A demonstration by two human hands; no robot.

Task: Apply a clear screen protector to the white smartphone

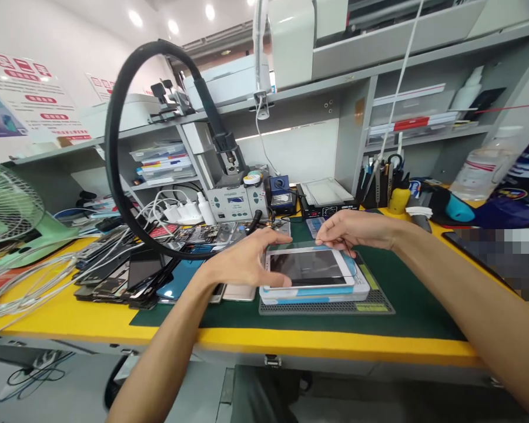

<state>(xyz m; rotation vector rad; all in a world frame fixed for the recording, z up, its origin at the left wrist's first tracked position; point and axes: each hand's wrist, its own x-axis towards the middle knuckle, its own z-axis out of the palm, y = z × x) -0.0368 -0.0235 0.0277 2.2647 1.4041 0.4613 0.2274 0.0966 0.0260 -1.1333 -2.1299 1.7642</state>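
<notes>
A white-framed smartphone [308,268] with a dark screen lies face up on a white and blue box [317,295]. The box rests on a grey perforated mat [379,302]. My left hand [244,261] spans the phone's left end, thumb at its front edge and fingers toward the back edge, closed around it. Over the phone's back right side, my right hand [357,230] pinches with thumb and fingertips. A thin dark line curves down from that hand past the phone's right end; what the fingers pinch cannot be made out. Something clear shows behind the phone's back edge.
Phones and phone parts [132,273] lie piled at left, beside looped white cables [35,282]. A black hose [110,141] arches above from a rework station [238,202]. A heating plate [328,197] and tool holder [381,182] stand behind; a green fan [17,211] is far left.
</notes>
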